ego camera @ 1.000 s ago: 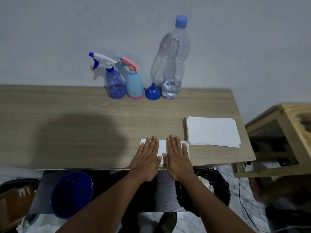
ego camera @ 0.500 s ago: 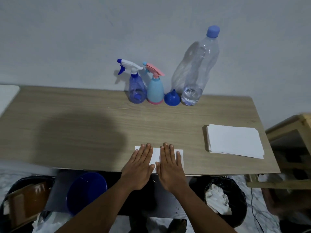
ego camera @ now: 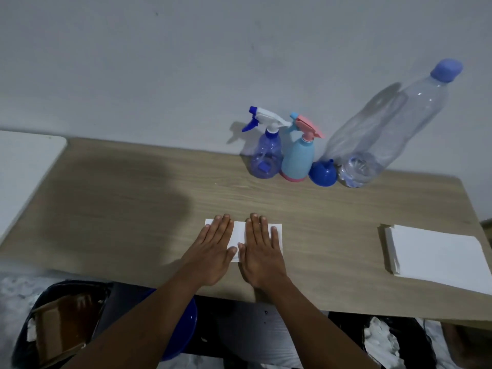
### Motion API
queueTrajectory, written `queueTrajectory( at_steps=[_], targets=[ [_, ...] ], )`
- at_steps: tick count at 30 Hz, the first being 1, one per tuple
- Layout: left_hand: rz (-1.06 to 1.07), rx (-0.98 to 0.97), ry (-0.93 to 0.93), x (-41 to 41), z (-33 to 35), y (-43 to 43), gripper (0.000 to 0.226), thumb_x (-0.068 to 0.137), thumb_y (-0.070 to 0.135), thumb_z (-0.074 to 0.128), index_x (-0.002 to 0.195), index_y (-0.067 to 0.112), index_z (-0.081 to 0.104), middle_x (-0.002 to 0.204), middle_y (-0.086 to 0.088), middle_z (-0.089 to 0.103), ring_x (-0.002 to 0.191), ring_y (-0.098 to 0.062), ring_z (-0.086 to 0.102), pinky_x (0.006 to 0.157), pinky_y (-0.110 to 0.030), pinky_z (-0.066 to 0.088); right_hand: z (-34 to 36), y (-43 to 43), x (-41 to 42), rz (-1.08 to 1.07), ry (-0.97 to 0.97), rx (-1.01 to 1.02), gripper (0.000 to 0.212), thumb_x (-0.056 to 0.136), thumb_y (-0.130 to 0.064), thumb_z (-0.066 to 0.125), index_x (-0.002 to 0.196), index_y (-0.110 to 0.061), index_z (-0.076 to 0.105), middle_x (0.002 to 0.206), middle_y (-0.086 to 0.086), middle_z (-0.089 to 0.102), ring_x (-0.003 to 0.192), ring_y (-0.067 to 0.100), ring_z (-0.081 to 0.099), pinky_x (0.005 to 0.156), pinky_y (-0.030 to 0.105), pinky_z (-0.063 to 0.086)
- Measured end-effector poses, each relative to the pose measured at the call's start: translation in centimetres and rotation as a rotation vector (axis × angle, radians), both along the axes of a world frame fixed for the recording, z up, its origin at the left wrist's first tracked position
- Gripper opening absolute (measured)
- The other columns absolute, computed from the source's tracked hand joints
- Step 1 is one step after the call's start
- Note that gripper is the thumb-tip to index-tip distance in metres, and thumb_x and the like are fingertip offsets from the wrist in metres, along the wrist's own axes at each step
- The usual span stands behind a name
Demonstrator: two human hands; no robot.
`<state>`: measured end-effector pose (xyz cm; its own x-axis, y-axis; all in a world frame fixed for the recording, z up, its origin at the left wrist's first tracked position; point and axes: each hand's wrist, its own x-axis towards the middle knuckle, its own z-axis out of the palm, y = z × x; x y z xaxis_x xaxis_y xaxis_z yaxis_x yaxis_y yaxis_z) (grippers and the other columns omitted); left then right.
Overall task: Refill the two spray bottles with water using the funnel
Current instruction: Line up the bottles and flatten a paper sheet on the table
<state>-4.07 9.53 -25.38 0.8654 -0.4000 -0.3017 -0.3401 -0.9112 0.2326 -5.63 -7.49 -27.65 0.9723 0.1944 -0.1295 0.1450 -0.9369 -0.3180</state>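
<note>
Movement over the last second belongs to the head, not the hands: the view has swung left, so the row of things at the back of the desk (ego camera: 133, 209) now sits toward the right of the picture. The left hand (ego camera: 213, 251) and right hand (ego camera: 262, 253) lie as they did, side by side, palms down, fingers straight and together, pressing flat on a small white sheet (ego camera: 239, 231) near the front edge; they hold nothing. Against the wall, the clear purple spray bottle (ego camera: 266, 155) stands touching the light blue spray bottle (ego camera: 298, 158) with the pink trigger, both with their spray heads on. Just right of them the blue funnel (ego camera: 322, 174) rests mouth down, spout up, and beside it the large water bottle (ego camera: 386, 129) stands capped, with only a little water showing at its bottom. None of the four has shifted on the desk. A stack of white paper (ego camera: 436, 254) lies well apart to the right. For the task this reads as the very start: no head unscrewed, funnel untouched, nothing poured. The likely first step is a reach across to one spray bottle to take its head off, and the low water level may prove short for two refills.
</note>
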Motion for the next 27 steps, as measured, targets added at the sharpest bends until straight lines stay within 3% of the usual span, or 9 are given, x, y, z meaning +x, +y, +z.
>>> queueTrajectory(
  at_steps=[11, 18, 21, 23, 25, 27],
  targets=[
    [0.001, -0.006, -0.086, 9.1, -1.2, 2.5, 0.077, 0.09, 0.055, -0.007, 0.154, 0.013, -0.01, 0.162, -0.001, -0.017, 0.148, -0.017, -0.018, 0.12, -0.035, -0.009, 0.1, 2.1, 9.5, 0.057, 0.009, -0.041, 0.066, 0.105, -0.04, 0.021, 0.158, -0.008, -0.003, 0.167, 0.009, -0.008, 0.154, 0.027, -0.012, 0.124, 0.047, -0.006],
    [-0.023, -0.003, -0.054, 13.7, -1.8, 3.6, 0.069, 0.1, 0.051, 0.009, 0.153, 0.013, -0.014, 0.162, -0.001, -0.019, 0.148, -0.016, -0.019, 0.122, -0.038, -0.007, 0.4, 2.8, 13.4, 0.054, 0.046, 0.024, 0.065, 0.106, -0.038, 0.022, 0.158, -0.009, -0.004, 0.167, 0.008, -0.011, 0.154, 0.024, -0.014, 0.125, 0.049, -0.004],
    [-0.035, -0.1, -0.086, 13.7, -1.8, 4.2, 0.073, 0.095, 0.055, 0.006, 0.155, 0.016, -0.006, 0.163, -0.001, -0.011, 0.148, -0.014, -0.016, 0.123, -0.04, 0.001, 1.5, 1.7, 12.7, 0.069, -0.03, 0.29, 0.061, 0.105, -0.036, 0.023, 0.158, -0.01, 0.011, 0.167, 0.007, 0.007, 0.154, 0.017, -0.001, 0.126, 0.043, 0.007],
    [-0.01, -0.231, -0.132, 13.2, -1.7, 4.8, 0.069, 0.098, 0.051, 0.015, 0.156, 0.018, 0.001, 0.164, 0.001, -0.004, 0.149, -0.014, -0.011, 0.123, -0.037, 0.004, 2.4, 0.7, 11.5, -0.043, -0.116, 0.47, 0.058, 0.103, -0.038, 0.031, 0.154, -0.011, 0.029, 0.161, 0.005, 0.03, 0.149, 0.012, 0.021, 0.122, 0.031, 0.022],
    [0.035, -0.255, -0.222, 12.7, -1.4, 5.6, 0.064, 0.099, 0.043, 0.025, 0.156, 0.018, 0.013, 0.164, 0.0, 0.007, 0.151, -0.016, 0.0, 0.121, -0.036, 0.01, 2.9, -0.4, 10.8, -0.19, -0.147, 0.541, 0.046, 0.103, -0.03, 0.044, 0.146, -0.013, 0.044, 0.148, 0.0, 0.047, 0.136, 0.012, 0.042, 0.112, 0.019, 0.03],
    [0.059, -0.229, -0.271, 12.4, -1.2, 6.4, 0.059, 0.096, 0.04, 0.028, 0.151, 0.019, 0.03, 0.161, -0.001, 0.022, 0.15, -0.019, 0.014, 0.119, -0.039, 0.019, 2.6, -1.0, 10.7, -0.238, -0.134, 0.476, 0.042, 0.101, -0.017, 0.05, 0.143, -0.013, 0.05, 0.145, 0.005, 0.051, 0.133, 0.018, 0.046, 0.111, 0.021, 0.031]
  ],
)
